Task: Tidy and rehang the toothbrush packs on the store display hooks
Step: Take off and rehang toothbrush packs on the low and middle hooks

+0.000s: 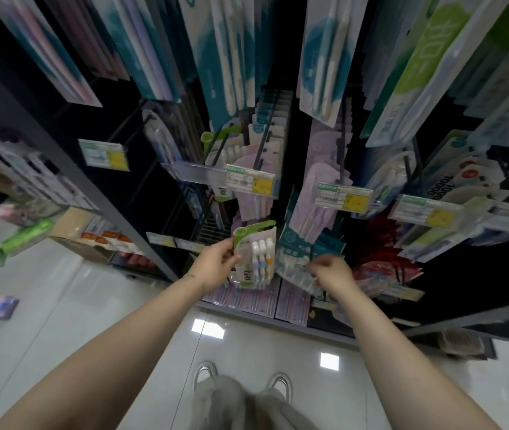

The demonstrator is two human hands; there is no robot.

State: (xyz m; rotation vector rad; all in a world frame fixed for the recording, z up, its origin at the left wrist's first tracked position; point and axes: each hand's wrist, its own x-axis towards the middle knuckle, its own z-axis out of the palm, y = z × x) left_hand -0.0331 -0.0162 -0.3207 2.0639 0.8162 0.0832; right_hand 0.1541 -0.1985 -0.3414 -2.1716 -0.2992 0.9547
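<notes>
A green-topped toothbrush pack (pixel 257 252) with three brushes is held upright in front of the lower display; my left hand (pixel 217 263) grips its left edge. To its right hang teal and white toothbrush packs (pixel 298 259) on a low hook. My right hand (pixel 329 273) reaches into them with fingers curled, pinching the edge of one of these packs. Above, lilac packs (pixel 318 193) and more green-topped packs (pixel 219 141) hang on black hooks (pixel 265 141) with yellow price tags (pixel 250 180).
Long toothbrush packs (pixel 225 57) hang overhead across the dark display wall. Red packs (pixel 386 262) hang at lower right. Flat purple packs (pixel 262 301) lie on the bottom shelf. A side shelf with green items (pixel 14 240) stands at left. White tiled floor (pixel 60 305) lies below.
</notes>
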